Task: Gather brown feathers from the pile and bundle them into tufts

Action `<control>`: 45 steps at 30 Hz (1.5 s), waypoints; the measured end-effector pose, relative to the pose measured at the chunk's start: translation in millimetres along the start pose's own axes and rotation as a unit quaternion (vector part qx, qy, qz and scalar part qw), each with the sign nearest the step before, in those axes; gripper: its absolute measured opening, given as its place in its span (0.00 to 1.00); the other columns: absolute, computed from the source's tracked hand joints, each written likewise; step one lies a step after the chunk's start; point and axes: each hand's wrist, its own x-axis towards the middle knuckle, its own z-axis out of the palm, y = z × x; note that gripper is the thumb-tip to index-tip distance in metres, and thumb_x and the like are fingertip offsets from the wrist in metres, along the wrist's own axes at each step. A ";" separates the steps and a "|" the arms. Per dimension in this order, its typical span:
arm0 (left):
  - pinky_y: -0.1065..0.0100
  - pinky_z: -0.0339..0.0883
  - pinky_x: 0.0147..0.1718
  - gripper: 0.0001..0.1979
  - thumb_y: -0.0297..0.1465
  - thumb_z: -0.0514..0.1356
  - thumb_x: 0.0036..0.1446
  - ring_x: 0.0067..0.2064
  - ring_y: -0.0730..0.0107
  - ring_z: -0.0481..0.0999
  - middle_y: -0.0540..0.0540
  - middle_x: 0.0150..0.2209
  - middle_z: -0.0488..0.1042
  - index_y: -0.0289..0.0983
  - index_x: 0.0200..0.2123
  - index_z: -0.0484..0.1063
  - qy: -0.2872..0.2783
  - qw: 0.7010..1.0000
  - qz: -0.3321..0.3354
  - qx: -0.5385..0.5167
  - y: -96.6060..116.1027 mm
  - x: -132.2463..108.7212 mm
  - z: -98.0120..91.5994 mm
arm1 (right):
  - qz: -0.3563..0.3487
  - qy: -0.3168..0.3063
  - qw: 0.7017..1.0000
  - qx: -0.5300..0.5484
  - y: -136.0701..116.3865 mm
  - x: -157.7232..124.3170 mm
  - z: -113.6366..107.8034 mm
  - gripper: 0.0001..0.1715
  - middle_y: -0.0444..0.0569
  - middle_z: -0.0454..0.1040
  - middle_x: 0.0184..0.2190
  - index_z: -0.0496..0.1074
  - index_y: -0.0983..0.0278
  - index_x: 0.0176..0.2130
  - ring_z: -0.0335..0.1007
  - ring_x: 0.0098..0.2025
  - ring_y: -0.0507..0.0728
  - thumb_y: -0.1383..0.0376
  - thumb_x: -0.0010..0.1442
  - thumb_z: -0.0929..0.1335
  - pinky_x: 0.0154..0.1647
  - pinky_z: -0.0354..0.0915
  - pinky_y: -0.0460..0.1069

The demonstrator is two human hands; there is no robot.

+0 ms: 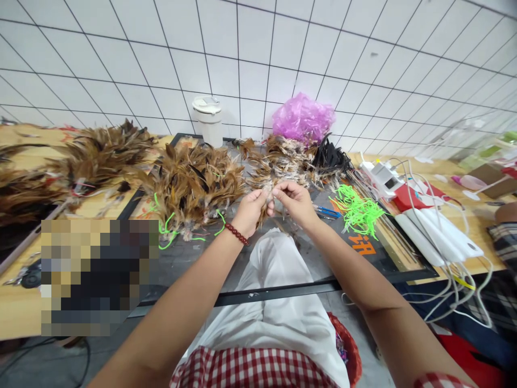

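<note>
Both hands meet over the dark work mat (283, 269) in the middle of the table. My left hand (252, 210), with a red bead bracelet at the wrist, is closed round a small bunch of brown feathers (264, 211) that hangs down from its fist. My right hand (294, 199) pinches the top of the same bunch with its fingertips. Just beyond the hands lies a loose heap of pale brown feathers (278, 161). A larger pile of brown feathers tied with green strings (191, 186) lies to the left.
More feather bundles (92, 156) lie at far left. A white lidded cup (208, 119) and a pink plastic bag (302, 116) stand by the tiled wall. Neon green strings (357, 210), black feathers (329, 156), blue pens (327, 212) and white devices with cables (436, 231) lie right.
</note>
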 end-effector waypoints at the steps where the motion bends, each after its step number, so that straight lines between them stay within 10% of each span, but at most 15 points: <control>1: 0.75 0.63 0.21 0.13 0.37 0.61 0.54 0.18 0.80 0.64 0.52 0.19 0.66 0.34 0.25 0.65 -0.001 1.000 0.004 0.009 0.0 -0.7 1.0 | -0.014 0.016 0.999 -0.031 2.3 0.6 -0.3 0.15 0.43 0.70 0.25 0.70 0.63 0.30 0.67 0.28 0.51 0.53 0.53 0.70 0.34 0.66 0.48; 8: 0.76 0.61 0.21 0.12 0.35 0.61 0.54 0.16 0.84 0.55 0.56 0.16 0.58 0.34 0.24 0.66 0.013 0.999 0.014 0.039 1.0 -2.4 3.0 | 0.007 0.054 0.998 -0.015 13.6 7.2 -6.1 0.17 0.42 0.68 0.25 0.73 0.64 0.34 0.62 0.27 0.49 0.53 0.51 0.71 0.31 0.61 0.45; 13: 0.76 0.60 0.21 0.13 0.36 0.61 0.54 0.16 0.83 0.54 0.56 0.16 0.57 0.34 0.23 0.66 -0.001 0.998 0.025 0.050 -0.4 -1.6 2.9 | 0.075 -0.034 0.995 0.048 11.6 7.9 -10.6 0.24 0.40 0.66 0.23 0.74 0.63 0.43 0.55 0.22 0.46 0.51 0.51 0.70 0.24 0.56 0.44; 22: 0.75 0.61 0.22 0.12 0.36 0.62 0.52 0.18 0.82 0.56 0.55 0.19 0.59 0.33 0.27 0.68 -0.096 0.994 -0.046 0.035 3.4 -4.5 2.9 | 0.019 -0.009 1.000 0.001 14.9 6.9 -6.3 0.17 0.42 0.68 0.22 0.72 0.64 0.27 0.64 0.28 0.50 0.53 0.51 0.71 0.34 0.63 0.47; 26: 0.77 0.58 0.20 0.10 0.32 0.61 0.53 0.17 0.83 0.54 0.55 0.16 0.56 0.34 0.23 0.66 -0.023 0.998 -0.001 0.052 3.6 -1.7 -0.4 | -0.013 -0.012 0.994 -0.112 12.6 10.7 -12.8 0.15 0.46 0.72 0.28 0.74 0.64 0.31 0.67 0.33 0.52 0.55 0.56 0.67 0.38 0.63 0.48; 34: 0.77 0.59 0.20 0.12 0.33 0.60 0.55 0.16 0.83 0.54 0.56 0.16 0.56 0.35 0.22 0.65 0.101 0.993 0.061 0.011 10.6 5.0 -9.1 | -0.009 -0.096 0.858 -0.504 24.0 5.3 -19.9 0.15 0.52 0.73 0.35 0.75 0.65 0.37 0.67 0.38 0.57 0.58 0.53 0.70 0.40 0.60 0.50; 41: 0.77 0.61 0.21 0.11 0.33 0.60 0.54 0.17 0.83 0.57 0.55 0.17 0.59 0.34 0.23 0.65 0.106 0.993 0.055 0.000 8.1 6.1 -9.1 | 0.098 -0.051 0.980 -0.164 10.6 9.7 -17.6 0.11 0.43 0.68 0.21 0.71 0.66 0.28 0.61 0.23 0.49 0.59 0.53 0.69 0.27 0.58 0.45; 45: 0.74 0.66 0.24 0.10 0.33 0.63 0.50 0.22 0.79 0.68 0.51 0.22 0.68 0.34 0.24 0.66 0.086 0.996 0.002 -0.024 6.4 6.1 -9.5 | 0.172 -0.071 0.981 0.060 -7.1 10.5 -24.4 0.17 0.41 0.70 0.22 0.69 0.65 0.32 0.62 0.22 0.46 0.58 0.45 0.74 0.23 0.57 0.43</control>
